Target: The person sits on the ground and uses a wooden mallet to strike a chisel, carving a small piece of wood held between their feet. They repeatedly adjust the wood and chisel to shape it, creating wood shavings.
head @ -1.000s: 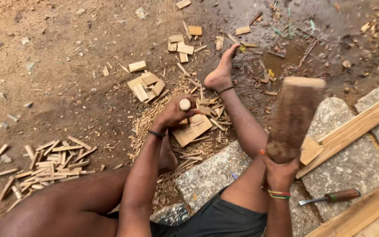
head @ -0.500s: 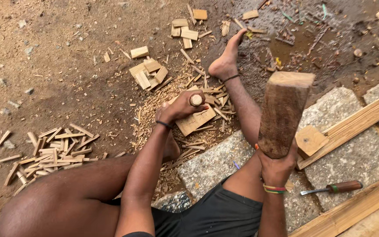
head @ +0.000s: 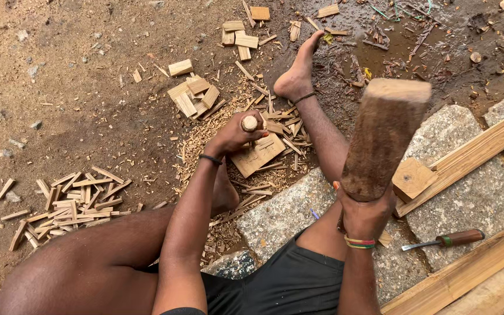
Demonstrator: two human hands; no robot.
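The left hand (head: 235,135) is wrapped around an upright chisel handle (head: 249,123), set on a flat wood piece (head: 258,154) lying on the ground among shavings. The right hand (head: 367,211) grips a heavy wooden mallet (head: 385,140), raised above the stone slab (head: 287,213).

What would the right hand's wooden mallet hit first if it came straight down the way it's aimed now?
Most likely the rounded butt of the chisel handle gripped upright in the left hand, over the flat wood piece. The right hand holds the mallet raised; depth is unclear from above.
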